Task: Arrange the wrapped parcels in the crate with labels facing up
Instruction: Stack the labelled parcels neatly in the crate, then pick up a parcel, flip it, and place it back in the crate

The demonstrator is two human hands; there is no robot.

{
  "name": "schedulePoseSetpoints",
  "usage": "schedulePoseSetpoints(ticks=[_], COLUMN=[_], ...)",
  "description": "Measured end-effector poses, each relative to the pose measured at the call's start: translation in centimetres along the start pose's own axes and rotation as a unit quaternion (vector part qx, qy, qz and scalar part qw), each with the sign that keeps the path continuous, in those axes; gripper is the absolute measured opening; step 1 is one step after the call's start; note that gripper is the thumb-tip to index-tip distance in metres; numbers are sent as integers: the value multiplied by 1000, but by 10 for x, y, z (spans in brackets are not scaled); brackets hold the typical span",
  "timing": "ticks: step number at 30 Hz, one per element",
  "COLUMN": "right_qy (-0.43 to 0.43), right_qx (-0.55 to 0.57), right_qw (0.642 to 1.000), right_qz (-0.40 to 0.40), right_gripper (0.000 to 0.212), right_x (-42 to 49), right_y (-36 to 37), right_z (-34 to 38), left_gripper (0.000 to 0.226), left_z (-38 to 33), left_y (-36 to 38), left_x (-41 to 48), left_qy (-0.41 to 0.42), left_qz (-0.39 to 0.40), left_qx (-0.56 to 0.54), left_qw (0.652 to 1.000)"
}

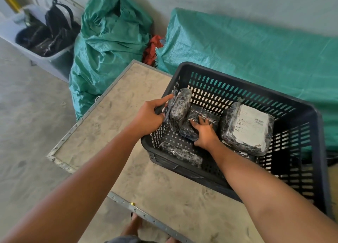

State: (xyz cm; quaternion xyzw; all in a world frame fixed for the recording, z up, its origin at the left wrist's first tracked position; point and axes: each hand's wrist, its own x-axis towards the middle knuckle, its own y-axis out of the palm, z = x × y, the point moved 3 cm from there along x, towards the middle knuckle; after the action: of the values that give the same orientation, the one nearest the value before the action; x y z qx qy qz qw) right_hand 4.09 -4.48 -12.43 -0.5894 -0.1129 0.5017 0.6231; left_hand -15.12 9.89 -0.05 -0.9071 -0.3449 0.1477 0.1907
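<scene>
A black slatted crate [300, 133] stands on a dusty table. Inside it lie several parcels wrapped in dark plastic. My left hand [151, 114] reaches over the crate's left wall and grips an upright parcel [180, 109] standing on edge against that wall. My right hand [204, 133] presses down on a flat dark parcel [196, 118] on the crate floor, no label showing on it. A large parcel [250, 127] at the right shows its white label facing up. Another dark parcel [180, 154] lies by the near wall, no label visible.
The table [113, 125] has a metal-trimmed edge and bare surface left of the crate. Green woven sacks [109, 41] stand behind the table, one draped at the back right [256, 46]. A grey tub with black bags [43, 35] sits on the floor at far left.
</scene>
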Motion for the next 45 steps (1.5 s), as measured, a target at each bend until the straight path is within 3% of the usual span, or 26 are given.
schedulePoseSetpoints(ticks=[3,6,8,11,17,25,30,33,36,39,41,45], right_qy=[-31,-90,-105,-86,-49,-112,-117,-128,-144,-150,-161,-188], right_qx=[65,97,44,-51,-46,186,246,274,296,330,356,443], right_qw=[997,987,983,981,989,960,944,933,921,908,898,859], right_qz=[-15,-92,-147,-167,-129,-176,-184,-195,-206,-210,-203,-176], right_gripper=[102,85,71,52,75,57,55,51,48,46,48,50], right_x=[-12,-23,-26,-27,-24,-47,-86,-108,-128,-142,-146,-150], right_y=[-20,-44,-55,-61,-70,-123,-156,-179,-198,-211,-216,-217], right_z=[1,5,4,-5,-3,-9,-14,-20,-29,-35,-39,-46], left_gripper=[78,76,76,77,77,65,52,48,37,36,43,56], left_z=[0,-1,-1,-3,-4,-2,-4,-12,-37,-69,-88,-109], left_y=[0,-1,-1,-2,-2,-1,-1,-3,2,16,22,30], left_x=[-1,-2,-1,-1,-1,-2,-4,-6,-11,-13,-15,-14], left_qy=[-5,-8,-7,-4,-3,-4,10,84,195,190,179,178], left_qz=[0,0,1,0,-6,-9,-18,-69,-94,17,108,224], left_qx=[-9,-17,-11,-2,10,6,55,199,151,-23,-125,-168], left_qw=[1000,1000,1000,1000,1000,1000,998,974,965,981,970,943])
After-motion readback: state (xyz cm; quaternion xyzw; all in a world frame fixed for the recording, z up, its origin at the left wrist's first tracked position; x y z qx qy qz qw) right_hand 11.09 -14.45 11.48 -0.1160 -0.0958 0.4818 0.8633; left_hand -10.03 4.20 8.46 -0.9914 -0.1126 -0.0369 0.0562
